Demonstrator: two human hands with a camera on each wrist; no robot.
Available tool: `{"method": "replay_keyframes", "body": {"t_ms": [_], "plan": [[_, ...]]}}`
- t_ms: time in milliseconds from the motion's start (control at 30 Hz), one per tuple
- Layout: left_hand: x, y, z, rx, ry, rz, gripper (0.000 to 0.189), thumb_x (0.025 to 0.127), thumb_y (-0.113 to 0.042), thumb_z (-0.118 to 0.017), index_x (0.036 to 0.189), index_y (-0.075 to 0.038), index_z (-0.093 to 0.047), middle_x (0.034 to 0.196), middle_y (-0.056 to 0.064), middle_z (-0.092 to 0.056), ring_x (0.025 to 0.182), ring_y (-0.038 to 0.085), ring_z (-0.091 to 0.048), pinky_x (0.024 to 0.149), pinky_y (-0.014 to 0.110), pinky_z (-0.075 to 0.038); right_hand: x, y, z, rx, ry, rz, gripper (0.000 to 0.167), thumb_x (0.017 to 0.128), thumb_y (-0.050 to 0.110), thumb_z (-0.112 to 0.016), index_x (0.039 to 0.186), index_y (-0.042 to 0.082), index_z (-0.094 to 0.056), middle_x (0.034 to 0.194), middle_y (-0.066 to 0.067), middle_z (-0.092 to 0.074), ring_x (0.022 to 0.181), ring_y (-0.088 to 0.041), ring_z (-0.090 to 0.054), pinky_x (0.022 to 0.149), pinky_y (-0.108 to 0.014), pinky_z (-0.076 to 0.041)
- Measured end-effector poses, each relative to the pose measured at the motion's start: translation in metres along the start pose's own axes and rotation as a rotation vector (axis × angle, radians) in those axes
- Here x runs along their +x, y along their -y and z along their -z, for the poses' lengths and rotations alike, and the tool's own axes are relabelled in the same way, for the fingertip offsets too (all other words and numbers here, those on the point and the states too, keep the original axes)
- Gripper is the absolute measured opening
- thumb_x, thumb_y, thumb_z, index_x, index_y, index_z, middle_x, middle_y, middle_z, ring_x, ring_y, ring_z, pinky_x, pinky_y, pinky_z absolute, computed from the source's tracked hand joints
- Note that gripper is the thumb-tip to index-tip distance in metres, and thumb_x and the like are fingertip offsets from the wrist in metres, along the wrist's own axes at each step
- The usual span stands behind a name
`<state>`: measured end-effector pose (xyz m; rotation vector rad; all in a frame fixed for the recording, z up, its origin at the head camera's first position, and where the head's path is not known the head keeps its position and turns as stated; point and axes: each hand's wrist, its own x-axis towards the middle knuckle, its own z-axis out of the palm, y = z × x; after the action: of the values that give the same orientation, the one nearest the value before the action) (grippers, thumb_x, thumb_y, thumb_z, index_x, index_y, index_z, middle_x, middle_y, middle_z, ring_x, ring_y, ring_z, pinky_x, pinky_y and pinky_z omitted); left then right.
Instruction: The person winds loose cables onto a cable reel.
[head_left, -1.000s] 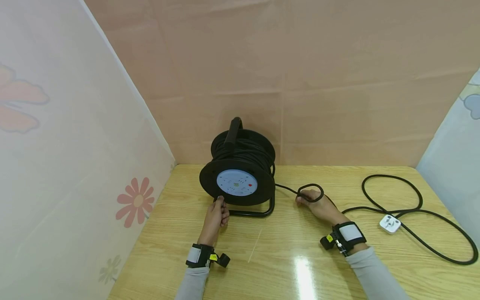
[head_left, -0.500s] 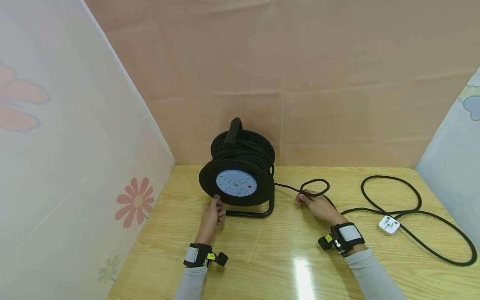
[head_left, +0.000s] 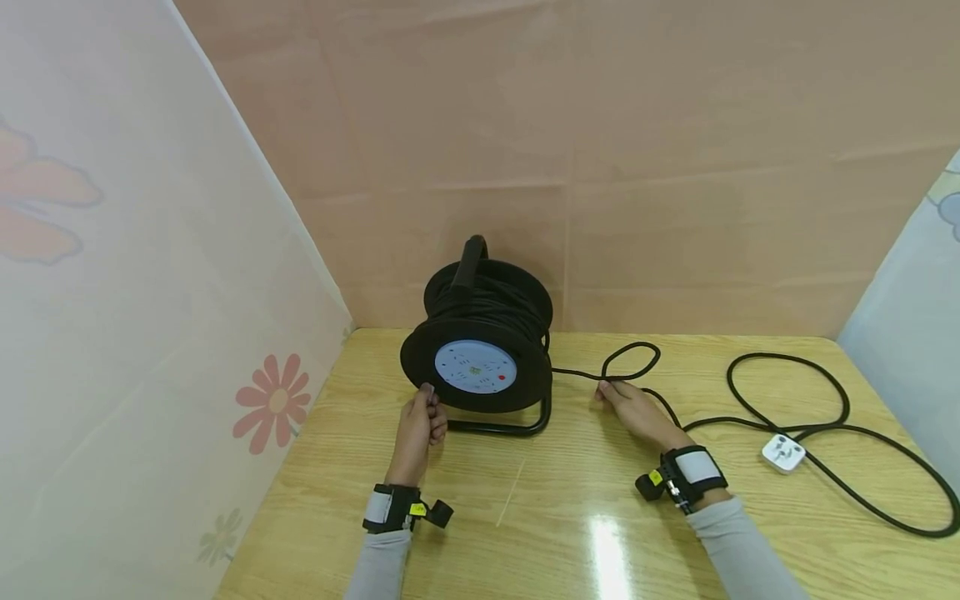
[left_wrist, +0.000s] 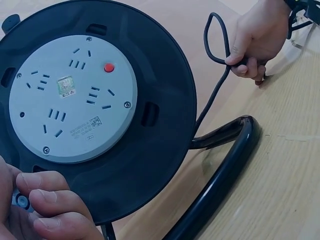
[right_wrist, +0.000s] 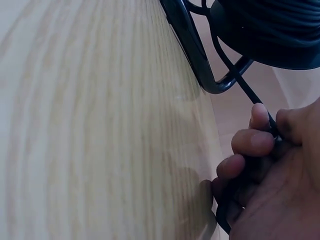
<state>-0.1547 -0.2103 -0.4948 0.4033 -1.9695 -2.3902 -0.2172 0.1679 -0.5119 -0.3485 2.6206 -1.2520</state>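
A black cable reel [head_left: 480, 330] with a pale round socket panel [head_left: 476, 367] stands on the table. My left hand [head_left: 412, 429] is at the lower left of its front disc. In the left wrist view, that hand's fingers curl round a small knob [left_wrist: 21, 201], mostly hidden by them. My right hand [head_left: 637, 412], to the right of the reel, holds the black cable [head_left: 573, 372] that leads off the drum. Some cable stands up in a loop above this hand. The right wrist view shows the cable [right_wrist: 248, 93] passing between its thumb and fingers.
The reel rests on a black tube frame [head_left: 502, 430] and has a carry handle [head_left: 468, 262] on top. Loose cable [head_left: 892, 442] lies in wide loops at the right, with a white plug [head_left: 783, 452] beside it. A draped wall stands behind the table [head_left: 555, 533].
My left hand has moved left and slightly up along the disc's lower rim. The cable loop above my right hand has shifted right and up, while that hand stays nearly in place.
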Motion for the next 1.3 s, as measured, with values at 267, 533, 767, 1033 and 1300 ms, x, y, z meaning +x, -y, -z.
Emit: {"method": "replay_keyframes", "body": {"t_ms": [267, 533, 767, 1033, 1300], "plan": [[0.003, -0.002, 0.000, 0.009, 0.016, -0.016, 0.036, 0.114, -0.039, -0.039, 0.090, -0.012, -0.045, 0.063, -0.007, -0.039, 0.052, 0.006, -0.038, 0.048, 0.020, -0.030, -0.001, 0.003, 0.002, -0.108, -0.013, 0.002, 0.059, 0.118, 0.045, -0.024, 0.123, 0.002, -0.063, 0.108, -0.013, -0.062, 0.100, -0.028, -0.059, 0.089, -0.046, -0.048], [0.002, -0.004, 0.000, 0.009, 0.014, -0.019, 0.037, 0.114, -0.040, -0.041, 0.090, -0.012, -0.045, 0.064, -0.006, -0.040, 0.052, 0.006, -0.038, 0.048, 0.020, -0.029, 0.006, -0.007, -0.001, -0.097, -0.073, 0.049, 0.049, 0.118, 0.039, -0.033, 0.113, 0.004, -0.066, 0.102, -0.010, -0.065, 0.092, -0.023, -0.057, 0.082, -0.038, -0.045], [0.001, -0.006, -0.001, 0.009, 0.016, -0.020, 0.037, 0.114, -0.040, -0.040, 0.090, -0.012, -0.045, 0.063, -0.006, -0.039, 0.052, 0.007, -0.037, 0.048, 0.020, -0.029, 0.007, -0.009, 0.000, -0.002, -0.149, 0.004, 0.040, 0.113, 0.040, -0.052, 0.112, 0.000, -0.061, 0.088, -0.007, -0.069, 0.087, -0.018, -0.057, 0.076, -0.031, -0.045], [0.001, -0.008, 0.000, 0.000, 0.008, -0.011, 0.037, 0.114, -0.039, -0.039, 0.090, -0.012, -0.044, 0.062, -0.006, -0.038, 0.052, 0.007, -0.036, 0.048, 0.020, -0.028, 0.004, -0.007, -0.001, 0.060, -0.255, 0.012, 0.037, 0.107, 0.039, -0.065, 0.111, 0.003, -0.058, 0.092, -0.010, -0.081, 0.083, -0.017, -0.077, 0.069, -0.025, -0.056], [0.001, -0.010, 0.003, 0.004, 0.006, -0.011, 0.037, 0.115, -0.039, -0.038, 0.089, -0.012, -0.044, 0.062, -0.007, -0.039, 0.051, 0.007, -0.037, 0.048, 0.020, -0.027, 0.005, -0.004, -0.005, 0.093, -0.324, 0.020, 0.025, 0.103, 0.024, -0.073, 0.104, -0.001, -0.067, 0.095, -0.017, -0.081, 0.082, -0.023, -0.080, 0.065, -0.026, -0.060]]}}
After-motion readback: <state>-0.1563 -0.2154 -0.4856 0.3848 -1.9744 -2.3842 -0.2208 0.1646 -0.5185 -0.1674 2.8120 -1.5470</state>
